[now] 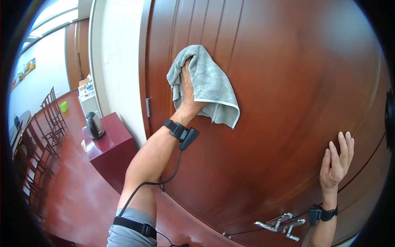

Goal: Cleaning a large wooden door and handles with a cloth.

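A grey microfibre cloth (213, 81) drapes over my left hand (189, 89), which holds it against the brown wooden door (265, 123). Its fingers are hidden under the folds. The cloth hangs down to the right, its stitched hem below the wrist. Over on the right, my right hand (334, 168) holds nothing; its fingers point up with gaps between some of them, and it appears to lie flat on the wood. Shiny metal lever handles (279, 223) are below and left of that hand.
A metal hinge (148, 107) sits on the door's left edge. Left of the white wall (123, 61), an electric kettle (94, 126) stands on a dark red cabinet (111, 136). Several wooden chairs (51, 114) and a green bin (64, 106) are farther off. A black cable (160, 183) runs along my left arm.
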The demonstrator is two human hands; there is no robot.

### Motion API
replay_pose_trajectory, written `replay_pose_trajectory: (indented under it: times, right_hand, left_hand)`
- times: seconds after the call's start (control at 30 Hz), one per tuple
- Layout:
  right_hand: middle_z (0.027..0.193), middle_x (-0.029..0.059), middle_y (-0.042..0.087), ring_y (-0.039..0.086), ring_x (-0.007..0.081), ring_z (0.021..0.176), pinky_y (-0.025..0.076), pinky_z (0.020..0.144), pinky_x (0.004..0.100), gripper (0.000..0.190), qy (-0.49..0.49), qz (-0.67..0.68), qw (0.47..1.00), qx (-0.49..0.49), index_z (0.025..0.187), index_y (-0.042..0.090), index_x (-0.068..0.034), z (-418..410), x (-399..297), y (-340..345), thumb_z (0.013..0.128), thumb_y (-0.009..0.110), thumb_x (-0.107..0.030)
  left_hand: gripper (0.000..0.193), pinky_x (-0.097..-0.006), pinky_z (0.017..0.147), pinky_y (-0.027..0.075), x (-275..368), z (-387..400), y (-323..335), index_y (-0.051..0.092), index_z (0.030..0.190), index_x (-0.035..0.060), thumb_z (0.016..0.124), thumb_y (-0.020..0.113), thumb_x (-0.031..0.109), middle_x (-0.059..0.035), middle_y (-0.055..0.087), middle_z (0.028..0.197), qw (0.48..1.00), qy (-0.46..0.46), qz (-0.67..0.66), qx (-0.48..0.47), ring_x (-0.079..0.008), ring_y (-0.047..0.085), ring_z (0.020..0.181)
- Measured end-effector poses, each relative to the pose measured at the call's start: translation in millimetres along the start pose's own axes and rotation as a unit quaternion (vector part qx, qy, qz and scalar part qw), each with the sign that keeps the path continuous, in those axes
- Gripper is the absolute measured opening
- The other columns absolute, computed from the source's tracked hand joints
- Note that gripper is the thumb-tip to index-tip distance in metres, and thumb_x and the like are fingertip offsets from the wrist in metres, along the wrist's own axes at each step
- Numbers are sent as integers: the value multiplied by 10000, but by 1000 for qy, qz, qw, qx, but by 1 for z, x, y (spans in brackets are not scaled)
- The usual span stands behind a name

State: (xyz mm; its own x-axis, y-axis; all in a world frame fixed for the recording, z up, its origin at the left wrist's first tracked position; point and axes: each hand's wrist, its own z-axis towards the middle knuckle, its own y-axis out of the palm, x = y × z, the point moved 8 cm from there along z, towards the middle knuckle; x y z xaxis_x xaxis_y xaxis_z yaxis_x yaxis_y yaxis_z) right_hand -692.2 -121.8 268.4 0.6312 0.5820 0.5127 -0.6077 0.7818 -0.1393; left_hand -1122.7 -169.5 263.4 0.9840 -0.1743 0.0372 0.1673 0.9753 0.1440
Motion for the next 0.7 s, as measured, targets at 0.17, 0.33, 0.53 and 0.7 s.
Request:
replay_pose_trajectory:
  times: [0.17, 0.33, 0.53, 0.7]
  right_hand:
    - [1391, 174, 577, 464, 375, 1372, 356, 1153, 557, 181, -3, 2, 1000, -6, 1089, 690, 34, 4, 17, -6, 926, 612, 22]
    - [1417, 189, 549, 442, 381, 1388, 354, 1161, 560, 215, -16, -18, 999, -23, 1153, 664, 35, -14, 22, -1, 963, 563, 27]
    - [1435, 172, 535, 432, 369, 1394, 362, 1180, 530, 224, -34, -23, 999, -22, 1187, 648, 25, -19, 20, 13, 999, 529, 0]
    - [1438, 173, 534, 433, 371, 1393, 376, 1167, 519, 224, -49, -28, 998, -29, 1188, 648, 31, -14, 16, 20, 1008, 523, -15]
  left_hand:
    - [785, -482, 1061, 355, -15, -39, -9, 397, 1384, -6, 761, 808, 238, -193, 444, 1293, 994, -96, -15, 41, -384, 439, 1221]
    - [907, -491, 1147, 271, -23, -114, -5, 294, 1480, -10, 780, 793, 279, -221, 382, 1420, 975, -187, -97, 68, -405, 368, 1332]
    - [1070, -505, 1211, 163, -5, -157, -5, 187, 1543, -24, 752, 826, 311, -253, 258, 1537, 987, -151, 24, -59, -422, 228, 1450]
    - [835, -547, 1093, 297, 29, -170, 6, 369, 1440, -12, 772, 745, 320, -251, 408, 1358, 987, -131, 27, -90, -468, 373, 1259]
